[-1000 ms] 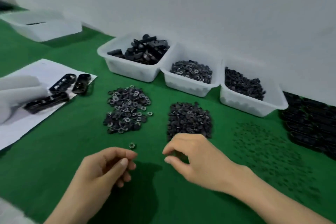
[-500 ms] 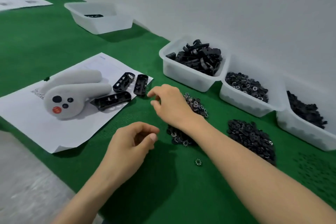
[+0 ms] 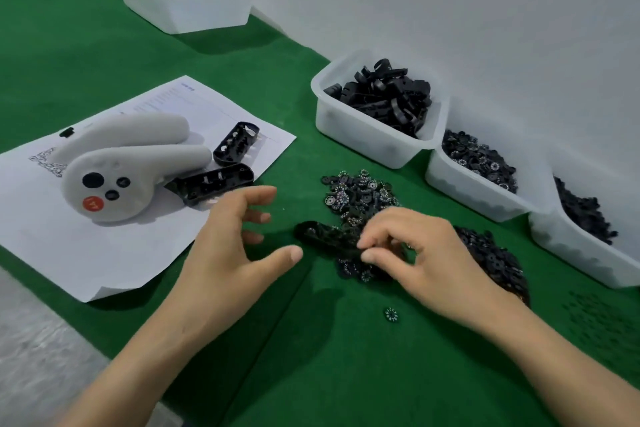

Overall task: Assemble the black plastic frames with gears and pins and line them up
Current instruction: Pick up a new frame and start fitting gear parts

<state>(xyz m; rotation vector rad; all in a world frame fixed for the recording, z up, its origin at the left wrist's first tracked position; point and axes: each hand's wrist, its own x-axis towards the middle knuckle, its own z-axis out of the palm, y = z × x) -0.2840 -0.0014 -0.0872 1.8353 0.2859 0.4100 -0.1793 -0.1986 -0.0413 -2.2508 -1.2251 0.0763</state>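
The right hand point(image 3: 426, 253) pinches the black frame point(image 3: 322, 234) — let the left hand point(image 3: 228, 253), grip apart, steady its left end before seating gears point(image 3: 356, 194).

Bright, even light; soft shadows, slight blur, wide-angle edge distortion.

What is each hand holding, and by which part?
The right hand pinches the black frame by its right end, the rest lying on the table. The left hand is open beside it, holding nothing.
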